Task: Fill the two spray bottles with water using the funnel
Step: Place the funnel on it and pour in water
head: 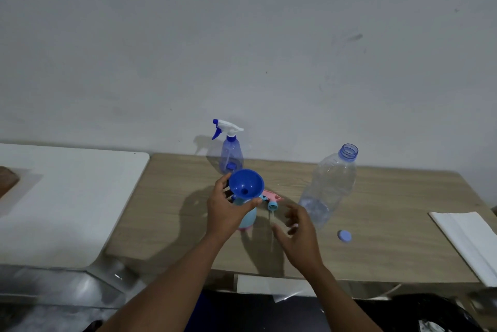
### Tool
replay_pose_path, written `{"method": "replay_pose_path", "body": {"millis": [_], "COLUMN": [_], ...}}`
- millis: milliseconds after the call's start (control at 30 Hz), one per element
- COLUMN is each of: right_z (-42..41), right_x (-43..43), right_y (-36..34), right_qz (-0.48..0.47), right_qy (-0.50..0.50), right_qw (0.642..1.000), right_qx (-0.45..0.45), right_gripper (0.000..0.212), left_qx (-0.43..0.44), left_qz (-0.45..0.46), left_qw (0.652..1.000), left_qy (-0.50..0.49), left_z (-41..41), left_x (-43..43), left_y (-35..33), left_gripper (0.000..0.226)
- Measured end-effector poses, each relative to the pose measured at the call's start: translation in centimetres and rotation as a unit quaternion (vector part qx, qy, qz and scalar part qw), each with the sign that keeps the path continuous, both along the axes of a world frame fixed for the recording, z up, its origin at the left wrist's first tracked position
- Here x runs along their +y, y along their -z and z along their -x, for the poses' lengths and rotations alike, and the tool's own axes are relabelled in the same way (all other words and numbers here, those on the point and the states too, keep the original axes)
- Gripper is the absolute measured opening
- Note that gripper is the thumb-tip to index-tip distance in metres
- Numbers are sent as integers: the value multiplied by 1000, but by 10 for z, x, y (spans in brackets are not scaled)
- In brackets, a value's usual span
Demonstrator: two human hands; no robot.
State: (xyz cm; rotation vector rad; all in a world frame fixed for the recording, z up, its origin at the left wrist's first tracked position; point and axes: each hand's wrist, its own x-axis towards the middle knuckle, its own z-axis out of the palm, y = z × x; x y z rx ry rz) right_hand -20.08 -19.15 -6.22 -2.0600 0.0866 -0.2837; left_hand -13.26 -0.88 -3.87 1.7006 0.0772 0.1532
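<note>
- Your left grip [228, 213] is wrapped round the top of the pale blue spray bottle [248, 217], thumb on one side of the neck and fingers on the other.
- The blue funnel [246, 183] sits on top of that bottle, bowl open towards you. Its spout is hidden behind your hand, so how deep it goes I cannot tell.
- The bottle stands on its pink base, near the middle of the wooden bench [390, 224].
- Your right grip [300, 232] hangs above the bench just to the right of the bottle, fingers loosely curled and holding nothing.
- The pink-and-blue trigger head [271, 200] lies on the bench between your two hands, off its bottle.
- The second spray bottle [231, 154], translucent blue with a white-and-blue trigger head screwed on, stands behind the funnel, close to the wall.
- To your right the clear water bottle [328, 186] stands with its cap off and some water in its lower part.
- Its blue cap [344, 236] lies flat on the bench, just in front of it.
- Folded white paper [468, 240] lies at the far right edge of the bench.
- A white table [67, 197] adjoins the bench on your left.
</note>
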Motion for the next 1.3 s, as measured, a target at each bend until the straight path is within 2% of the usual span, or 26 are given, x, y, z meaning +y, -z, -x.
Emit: {"method": "replay_pose_path", "body": {"millis": [67,133,200,367,600,900,967,1067,1133,1200,1300], "right_z": [-20,-40,-57,-81,-88,-69,-60,-43,-27,-12,2], "right_x": [8,14,15,27,47,38,27,8,-3,-11,-19], "right_y": [-7,-15,-17,-26,-25,-70,-71,-55,-39,-24,-6], "right_qz": [-32,-58,-65,-51,-90,-217,-176,-22,36,44,125], "right_qy": [-16,-21,-39,-110,-92,-1,2,-5,-32,-64,-43], "right_qw": [999,997,995,988,990,976,984,999,996,992,970], "right_qx": [12,35,59,95,59,-32,-29,23,72,102,204], "right_gripper": [52,57,67,95,81,85,89,95,92,83,78], "left_qx": [-12,-27,-33,23,73,71,59,39,36,31,26], "left_qz": [-10,-29,-51,-88,-102,-118,-121,-129,-135,-139,-142], "left_qw": [1000,999,998,995,991,989,990,990,989,989,988], "left_qy": [13,27,37,41,36,56,50,44,42,43,48], "left_z": [3,8,10,6,-10,-16,-17,-17,-18,-19,-20], "left_x": [2,6,13,16,7,8,10,10,10,11,12], "left_y": [1,1,9,29,37,38,41,45,48,51,52], "left_gripper": [95,88,79,78,44,54,54,53,53,55,55]}}
